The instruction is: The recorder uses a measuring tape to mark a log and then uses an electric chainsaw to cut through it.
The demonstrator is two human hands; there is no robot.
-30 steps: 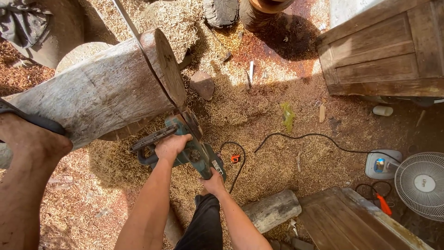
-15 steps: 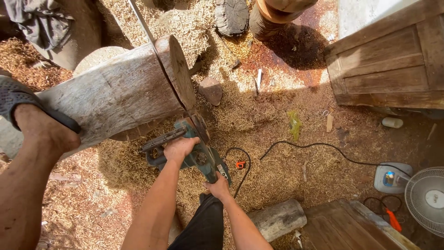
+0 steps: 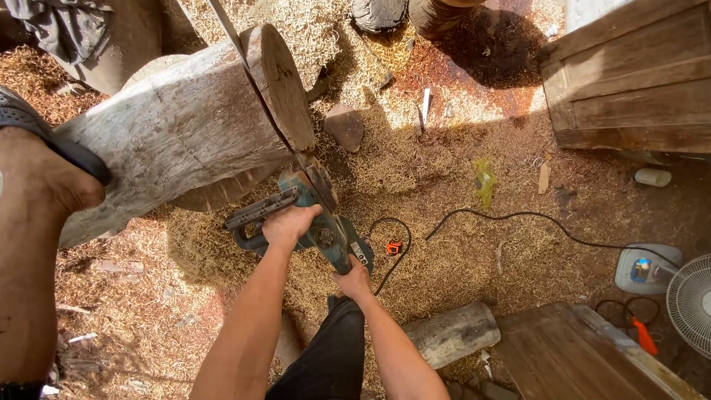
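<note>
Across the upper left of the frame I see the big pale log [image 3: 178, 141], lying tilted with its round cut end facing upper centre, on a floor [image 3: 444, 192] thick with sawdust and shavings. A foot [image 3: 44, 185] in a dark-strapped sandal rests on the log's left end. At upper right stands a wooden door panel [image 3: 629, 81]; at lower right sits a white fan [image 3: 692, 304]. A short, smaller log [image 3: 452, 333] lies at lower centre. In the middle of the frame is the teal electric chainsaw [image 3: 311, 222], its long thin bar running up and left across the log just behind the cut end. My left hand [image 3: 290, 224] has its fingers wrapped fully around the saw's front handle; my right hand [image 3: 354, 281] is closed on the rear grip just below. A black power cord [image 3: 518, 218] trails right from the saw. A brown stone [image 3: 345, 126] lies just beside the log's end.
</note>
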